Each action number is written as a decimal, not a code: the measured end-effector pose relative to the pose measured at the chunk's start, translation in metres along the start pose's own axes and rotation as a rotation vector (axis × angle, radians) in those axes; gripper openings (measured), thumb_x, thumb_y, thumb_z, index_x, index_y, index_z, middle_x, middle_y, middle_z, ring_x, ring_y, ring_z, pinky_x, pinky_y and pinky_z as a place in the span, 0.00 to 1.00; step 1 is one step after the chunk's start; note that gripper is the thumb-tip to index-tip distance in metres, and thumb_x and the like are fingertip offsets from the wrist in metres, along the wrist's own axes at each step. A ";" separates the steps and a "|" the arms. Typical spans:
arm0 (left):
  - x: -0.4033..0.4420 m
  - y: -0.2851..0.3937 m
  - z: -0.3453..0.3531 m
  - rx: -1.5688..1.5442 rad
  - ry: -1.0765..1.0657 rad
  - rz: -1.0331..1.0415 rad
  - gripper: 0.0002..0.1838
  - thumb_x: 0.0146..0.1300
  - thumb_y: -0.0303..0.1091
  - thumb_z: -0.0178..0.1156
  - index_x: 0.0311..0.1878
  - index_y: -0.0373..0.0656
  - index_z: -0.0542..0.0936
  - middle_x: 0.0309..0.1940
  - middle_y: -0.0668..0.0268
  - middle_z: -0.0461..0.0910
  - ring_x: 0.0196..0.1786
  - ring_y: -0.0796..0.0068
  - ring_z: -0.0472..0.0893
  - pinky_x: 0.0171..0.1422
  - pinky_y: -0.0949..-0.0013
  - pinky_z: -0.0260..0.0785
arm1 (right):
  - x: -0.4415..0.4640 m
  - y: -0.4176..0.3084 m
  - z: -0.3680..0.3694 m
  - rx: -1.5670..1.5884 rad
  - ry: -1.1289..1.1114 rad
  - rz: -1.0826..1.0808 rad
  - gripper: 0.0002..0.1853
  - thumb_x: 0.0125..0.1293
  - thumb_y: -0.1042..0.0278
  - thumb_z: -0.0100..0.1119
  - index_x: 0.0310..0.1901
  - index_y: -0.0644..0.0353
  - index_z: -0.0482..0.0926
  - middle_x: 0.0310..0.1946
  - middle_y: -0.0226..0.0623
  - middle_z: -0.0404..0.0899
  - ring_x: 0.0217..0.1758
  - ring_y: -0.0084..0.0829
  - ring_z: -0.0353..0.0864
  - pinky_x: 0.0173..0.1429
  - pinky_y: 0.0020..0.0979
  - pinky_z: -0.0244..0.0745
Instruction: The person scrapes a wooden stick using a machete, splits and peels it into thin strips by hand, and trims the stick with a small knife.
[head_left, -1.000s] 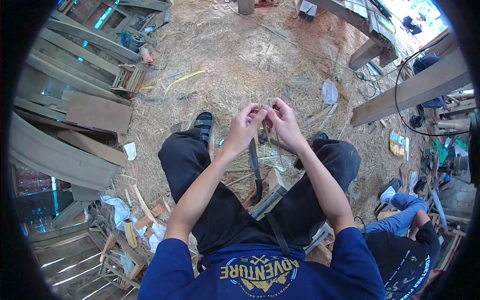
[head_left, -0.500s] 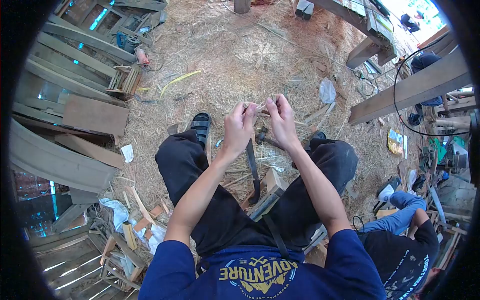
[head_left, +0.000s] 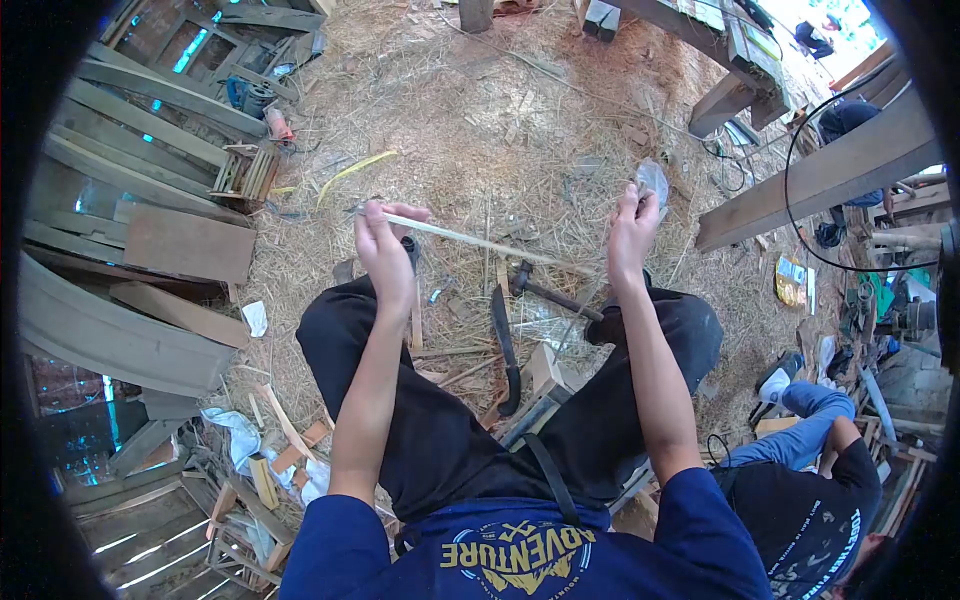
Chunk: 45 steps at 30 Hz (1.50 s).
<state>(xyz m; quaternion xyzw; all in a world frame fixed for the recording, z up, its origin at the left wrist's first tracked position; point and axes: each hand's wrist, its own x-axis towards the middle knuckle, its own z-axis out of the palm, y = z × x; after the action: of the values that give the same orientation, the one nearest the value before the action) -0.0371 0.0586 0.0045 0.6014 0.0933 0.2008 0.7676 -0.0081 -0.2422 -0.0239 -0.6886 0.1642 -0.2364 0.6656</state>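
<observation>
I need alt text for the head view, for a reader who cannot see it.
A left hand pinches a thin, pale strip; the right hand is raised apart, its grip unclear. Between dark-trousered legs, a hammer and a long, dark tool lie on straw-strewn ground.

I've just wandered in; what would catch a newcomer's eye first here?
Probably the pale thin strip in the left hand, slanting out toward the right. Next, the hammer and long dark knife showing between the legs. Farther ahead, left of centre, a yellow strip curves across straw-strewn ground.
</observation>
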 end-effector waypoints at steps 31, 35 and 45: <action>-0.019 -0.009 0.026 0.139 -0.409 -0.032 0.10 0.71 0.34 0.66 0.44 0.36 0.88 0.34 0.71 0.81 0.40 0.84 0.78 0.45 0.76 0.70 | -0.088 -0.047 0.065 -0.145 -0.765 -0.362 0.09 0.63 0.71 0.71 0.42 0.63 0.84 0.36 0.42 0.86 0.40 0.34 0.87 0.43 0.33 0.79; -0.019 -0.008 0.028 0.067 -0.565 -0.104 0.08 0.69 0.30 0.68 0.45 0.35 0.87 0.38 0.67 0.84 0.44 0.80 0.82 0.49 0.74 0.76 | -0.083 -0.042 0.052 -0.207 -0.753 -0.315 0.09 0.63 0.71 0.72 0.42 0.64 0.85 0.35 0.41 0.86 0.40 0.31 0.87 0.43 0.32 0.78; -0.018 -0.022 0.029 0.188 -0.628 -0.023 0.09 0.68 0.26 0.68 0.48 0.32 0.86 0.44 0.62 0.86 0.45 0.77 0.84 0.50 0.73 0.79 | -0.075 -0.041 0.041 -0.125 -0.806 -0.106 0.09 0.69 0.67 0.70 0.43 0.65 0.85 0.35 0.32 0.87 0.41 0.20 0.82 0.43 0.29 0.77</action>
<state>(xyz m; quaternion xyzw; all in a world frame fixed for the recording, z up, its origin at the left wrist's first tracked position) -0.0377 0.0215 -0.0110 0.7011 -0.1232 -0.0127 0.7022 -0.0520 -0.1642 0.0091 -0.7727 -0.1314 0.0289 0.6203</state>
